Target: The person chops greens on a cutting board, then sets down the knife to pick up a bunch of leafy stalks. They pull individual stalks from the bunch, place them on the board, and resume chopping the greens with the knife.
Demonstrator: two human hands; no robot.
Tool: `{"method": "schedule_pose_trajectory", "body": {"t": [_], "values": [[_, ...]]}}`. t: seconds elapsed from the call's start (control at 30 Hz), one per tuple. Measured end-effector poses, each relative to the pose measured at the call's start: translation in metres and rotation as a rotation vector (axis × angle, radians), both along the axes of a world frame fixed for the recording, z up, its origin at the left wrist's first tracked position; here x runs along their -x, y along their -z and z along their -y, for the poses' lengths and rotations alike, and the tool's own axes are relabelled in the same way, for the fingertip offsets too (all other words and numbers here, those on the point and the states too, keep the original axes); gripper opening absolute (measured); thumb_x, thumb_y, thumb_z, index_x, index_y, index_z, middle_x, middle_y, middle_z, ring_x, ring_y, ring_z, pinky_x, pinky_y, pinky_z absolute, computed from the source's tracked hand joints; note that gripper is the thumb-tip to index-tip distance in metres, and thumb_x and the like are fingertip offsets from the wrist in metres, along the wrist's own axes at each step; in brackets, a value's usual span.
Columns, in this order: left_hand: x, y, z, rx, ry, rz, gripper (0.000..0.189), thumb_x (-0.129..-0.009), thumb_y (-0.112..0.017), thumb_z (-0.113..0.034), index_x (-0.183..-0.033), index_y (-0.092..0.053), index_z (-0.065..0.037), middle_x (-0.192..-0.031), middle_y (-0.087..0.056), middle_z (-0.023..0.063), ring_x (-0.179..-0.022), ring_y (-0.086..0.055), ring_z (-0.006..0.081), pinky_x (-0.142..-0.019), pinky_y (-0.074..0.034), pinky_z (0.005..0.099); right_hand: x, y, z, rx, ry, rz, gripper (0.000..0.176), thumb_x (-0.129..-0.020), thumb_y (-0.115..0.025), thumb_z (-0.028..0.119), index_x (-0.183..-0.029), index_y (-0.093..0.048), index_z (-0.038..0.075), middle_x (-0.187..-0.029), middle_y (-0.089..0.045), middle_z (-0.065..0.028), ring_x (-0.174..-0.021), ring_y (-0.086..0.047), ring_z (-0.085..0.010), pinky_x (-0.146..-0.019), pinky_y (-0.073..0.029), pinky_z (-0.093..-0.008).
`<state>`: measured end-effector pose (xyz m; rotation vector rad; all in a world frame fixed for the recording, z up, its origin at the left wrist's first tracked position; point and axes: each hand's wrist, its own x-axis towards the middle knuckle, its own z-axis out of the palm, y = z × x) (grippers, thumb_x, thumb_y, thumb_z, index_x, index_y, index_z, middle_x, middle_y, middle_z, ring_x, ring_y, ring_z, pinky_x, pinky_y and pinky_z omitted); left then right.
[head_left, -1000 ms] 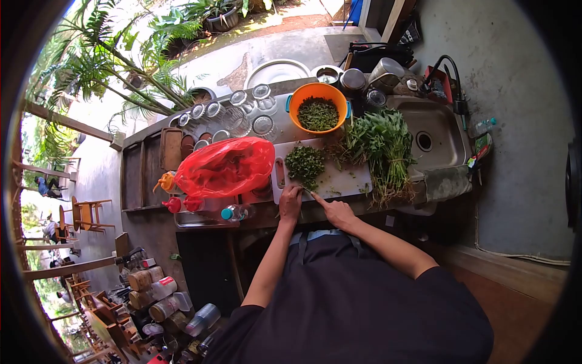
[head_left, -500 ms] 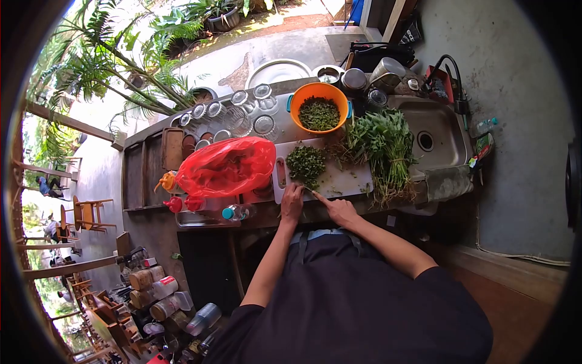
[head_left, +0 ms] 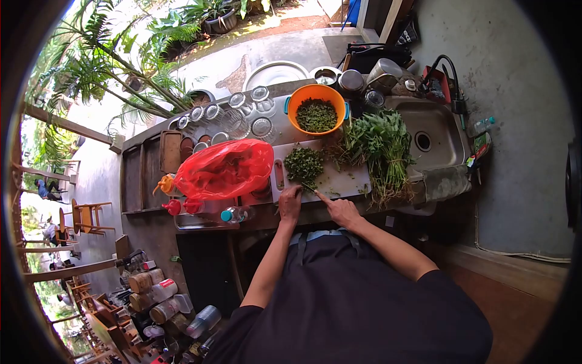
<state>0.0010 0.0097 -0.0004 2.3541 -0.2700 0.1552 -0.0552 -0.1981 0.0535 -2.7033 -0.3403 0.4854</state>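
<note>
Little has just changed: both hands stay low at the near edge of the white cutting board [head_left: 348,179], so the work at this edge seems to go on. The left hand [head_left: 290,206] has its fingers pressed together, and they seem to pinch green stems [head_left: 308,185] beside the heap of cut greens [head_left: 304,162]. The right hand [head_left: 342,212] stretches its index finger toward them, with the other fingers folded; whether it grips some tool, I cannot tell, because the part is too small. The heap lies on the left part of the board; it looks dark green, leafy and loose, with small bits scattered to its right. Behind the board, an orange bowl [head_left: 291,104] contains more cut greens [head_left: 316,115]. A long-stemmed bunch [head_left: 381,142] lies over the board's right side, its leaves away from the person and its roots nearer.
</note>
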Motion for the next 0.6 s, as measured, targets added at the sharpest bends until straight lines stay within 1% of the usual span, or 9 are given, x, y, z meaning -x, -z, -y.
{"method": "schedule_pose_trajectory", "body": {"t": [0.07, 0.3, 0.37, 0.6], "values": [[-0.002, 0.000, 0.002, 0.048, -0.064, -0.003, 0.016, -0.080, -0.072, -0.006, -0.096, -0.074, -0.004, -0.090, -0.071, 0.0125, -0.089, -0.067, 0.0320, -0.082, -0.052, 0.0389, -0.003, -0.007, -0.002, 0.019, -0.004, -0.069, 0.075, -0.092, -0.048, 0.015, -0.156, -0.018, 0.040, -0.078, -0.067, -0.0206, -0.073, -0.067, -0.0412, -0.071, -0.054, -0.0536], [-0.003, 0.003, 0.001, 0.081, -0.072, -0.064, 0.013, -0.080, -0.073, -0.006, -0.092, -0.075, -0.004, -0.094, -0.072, 0.0112, -0.092, -0.068, 0.0301, -0.084, -0.053, 0.0376, -0.004, -0.015, -0.008, 0.016, -0.021, -0.092, 0.075, -0.091, -0.049, 0.014, -0.156, -0.020, 0.039, -0.079, -0.068, -0.0206, -0.073, -0.068, -0.0408, -0.072, -0.055, -0.0534], [-0.003, 0.007, 0.001, 0.065, -0.046, 0.028, 0.012, -0.080, -0.073, -0.007, -0.092, -0.076, -0.005, -0.094, -0.072, 0.0106, -0.093, -0.067, 0.0297, -0.083, -0.053, 0.0381, -0.003, -0.016, -0.009, 0.029, -0.018, -0.082, 0.076, -0.091, -0.050, 0.013, -0.156, -0.020, 0.038, -0.079, -0.068, -0.0208, -0.073, -0.068, -0.0409, -0.072, -0.055, -0.0532], [0.000, 0.004, 0.002, 0.000, -0.034, 0.068, 0.012, -0.080, -0.071, -0.006, -0.092, -0.074, -0.005, -0.092, -0.071, 0.0114, -0.092, -0.067, 0.0312, -0.083, -0.053, 0.0399, -0.002, -0.008, -0.009, 0.037, -0.026, -0.085, 0.077, -0.091, -0.048, 0.011, -0.157, -0.017, 0.039, -0.079, -0.067, -0.0217, -0.073, -0.068, -0.0413, -0.071, -0.055, -0.0539]]}}
